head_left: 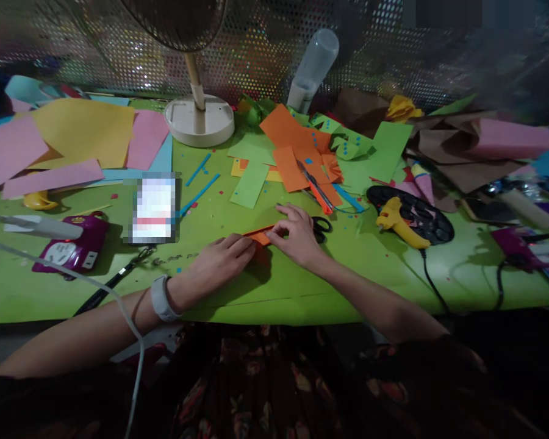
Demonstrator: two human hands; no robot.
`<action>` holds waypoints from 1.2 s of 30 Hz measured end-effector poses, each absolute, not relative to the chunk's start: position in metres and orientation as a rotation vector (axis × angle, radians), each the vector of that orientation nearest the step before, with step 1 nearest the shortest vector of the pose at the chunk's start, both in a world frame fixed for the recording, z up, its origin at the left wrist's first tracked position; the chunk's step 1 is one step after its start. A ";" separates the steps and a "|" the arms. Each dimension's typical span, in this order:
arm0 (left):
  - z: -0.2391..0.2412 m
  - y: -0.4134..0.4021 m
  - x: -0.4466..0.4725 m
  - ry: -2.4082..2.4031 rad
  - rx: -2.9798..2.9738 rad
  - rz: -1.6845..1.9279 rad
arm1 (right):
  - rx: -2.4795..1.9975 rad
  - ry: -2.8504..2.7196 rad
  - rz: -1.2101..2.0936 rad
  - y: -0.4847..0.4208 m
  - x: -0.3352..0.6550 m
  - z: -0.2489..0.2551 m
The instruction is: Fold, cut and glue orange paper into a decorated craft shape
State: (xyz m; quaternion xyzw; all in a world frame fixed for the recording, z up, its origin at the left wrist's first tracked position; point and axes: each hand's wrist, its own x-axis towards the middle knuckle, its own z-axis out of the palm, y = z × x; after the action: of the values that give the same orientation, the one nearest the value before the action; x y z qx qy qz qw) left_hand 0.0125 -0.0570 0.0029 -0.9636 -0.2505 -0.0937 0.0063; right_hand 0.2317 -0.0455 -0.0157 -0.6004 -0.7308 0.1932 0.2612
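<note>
orange paper (258,235), a small folded strip, lies flat on the green table (302,292) just left of the scissors (321,225). the left hand (219,261) presses down the end away from the scissors and the right hand (296,236) pinches the end nearest them, so the hands are close together and both clamped on the strip. as i judge it, the strip could skew or crease crooked if one hand shifts on the smooth top, and a careless sweep could knock the scissors, or the glue gun (396,221) further right of them.
</note>
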 end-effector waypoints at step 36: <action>0.002 -0.064 0.021 -0.870 -2.947 -0.191 | -1.361 -2.239 0.229 -0.060 0.250 -0.004</action>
State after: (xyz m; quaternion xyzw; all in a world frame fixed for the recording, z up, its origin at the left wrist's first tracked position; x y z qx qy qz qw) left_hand 0.0209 -0.0643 0.0017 -0.9567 -0.2825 -0.0620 0.0313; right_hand 0.2498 -0.0595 -0.0035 -0.5006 -0.8237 0.0843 0.2527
